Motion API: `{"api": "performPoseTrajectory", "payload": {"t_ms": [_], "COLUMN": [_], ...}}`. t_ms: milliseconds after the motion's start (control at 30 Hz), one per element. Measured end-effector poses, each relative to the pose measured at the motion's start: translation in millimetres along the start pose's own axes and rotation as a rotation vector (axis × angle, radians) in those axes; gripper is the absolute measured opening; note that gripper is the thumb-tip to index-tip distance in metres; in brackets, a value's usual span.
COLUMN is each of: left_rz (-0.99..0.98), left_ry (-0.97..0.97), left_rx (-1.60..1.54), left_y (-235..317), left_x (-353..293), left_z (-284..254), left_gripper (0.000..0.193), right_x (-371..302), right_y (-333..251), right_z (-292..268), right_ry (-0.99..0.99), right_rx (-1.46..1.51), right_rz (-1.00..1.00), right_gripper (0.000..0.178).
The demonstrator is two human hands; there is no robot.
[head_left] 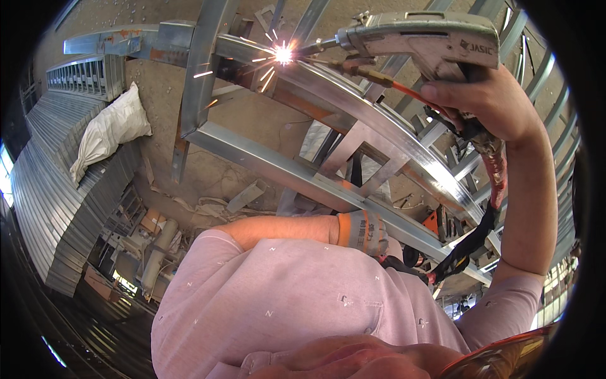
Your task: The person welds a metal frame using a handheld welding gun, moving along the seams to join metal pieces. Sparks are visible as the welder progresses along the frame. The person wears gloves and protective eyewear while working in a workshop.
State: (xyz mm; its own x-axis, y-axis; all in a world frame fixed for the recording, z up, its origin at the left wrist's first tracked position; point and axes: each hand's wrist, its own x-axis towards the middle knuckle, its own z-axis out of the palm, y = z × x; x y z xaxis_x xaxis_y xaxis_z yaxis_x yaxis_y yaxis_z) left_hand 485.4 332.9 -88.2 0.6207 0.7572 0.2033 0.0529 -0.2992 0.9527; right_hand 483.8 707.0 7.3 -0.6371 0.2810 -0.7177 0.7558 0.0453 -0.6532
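Observation:
My right hand (486, 101) is raised at the upper right and closed around the grip of a grey welding gun (429, 38). The gun's nozzle points left at a curved galvanised steel frame (284, 167), where a bright arc with sparks (283, 54) burns at a joint. A red hose and black cables (495, 177) hang from the gun down along my forearm. My left hand (365, 230) wears a grey glove with an orange cuff and lies across my pink shirt, close under a steel rail. Its fingers are hidden.
A white sack (110, 129) rests on a long stack of steel profiles (44, 189) at the left. Scrap pieces and tubes (158, 246) litter the dirt floor below the frame. More steel bars (555, 107) run along the right. An orange-tinted visor edge (505, 360) shows at lower right.

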Motion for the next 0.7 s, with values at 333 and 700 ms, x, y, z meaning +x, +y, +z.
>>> {"api": "performPoseTrajectory", "payload": {"t_ms": [333, 700], "left_rz": [0.009, -0.012], "left_ry": [0.068, -0.001], "left_rx": [0.011, 0.048], "left_y": [2, 2], "left_x": [2, 3], "left_z": [0, 5], "left_gripper": [0.015, 0.013], "right_x": [-2, -2], "right_y": [9, 2], "right_z": [6, 3], "right_ry": [0.04, -0.03], "right_rx": [0.104, 0.077], "right_rz": [-0.087, 0.01], "right_gripper": [0.033, 0.031]}}
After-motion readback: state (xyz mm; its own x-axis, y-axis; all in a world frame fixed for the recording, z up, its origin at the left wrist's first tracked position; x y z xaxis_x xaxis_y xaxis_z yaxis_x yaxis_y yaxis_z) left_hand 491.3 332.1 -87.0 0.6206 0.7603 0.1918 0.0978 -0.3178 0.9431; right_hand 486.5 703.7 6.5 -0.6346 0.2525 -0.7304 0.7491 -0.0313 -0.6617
